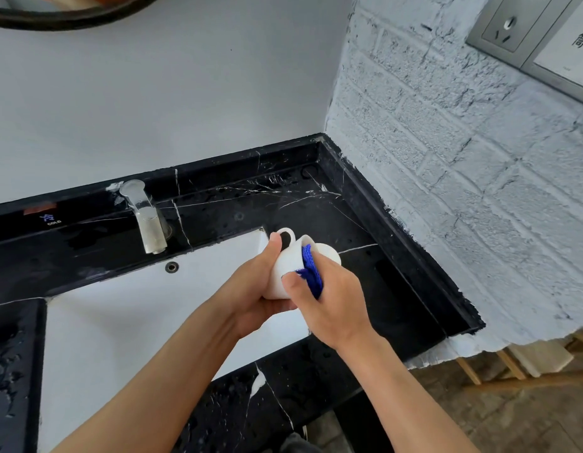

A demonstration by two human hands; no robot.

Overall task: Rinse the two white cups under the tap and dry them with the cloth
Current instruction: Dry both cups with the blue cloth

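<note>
Here, your left hand (251, 289) makes the steadier grip: its fingers are curled round the white cup (285, 268), thumb up near the handle (285, 231), with the cup tilted so its mouth faces your right hand (329, 299). That right hand pinches the blue cloth (311, 269) between thumb and fingers and pushes it into the cup's mouth. Both grips are closed on their things, neither slack.

I'd judge the cup to be glazed ceramic: light, rigid, fragile, and probably slick if it is wet from rinsing. Keep your palm wrapped round its body rather than trusting the small handle loop, which would give poor control while you twist. The cloth looks soft and knitted, so it will bunch and follow the inner wall; press with your fingertips, not the whole fist.

Just beyond the right hand a second white cup (329, 253) shows on the black marble counter (398, 289), partly hidden by your fingers; whether it touches the one you hold, I cannot tell. Below both hands lies the white sink basin (120, 308), and farther left of the left hand stands the chrome tap (146, 217), with no water visibly running. A drop here would land on hard stone or basin, so hold low.
</note>
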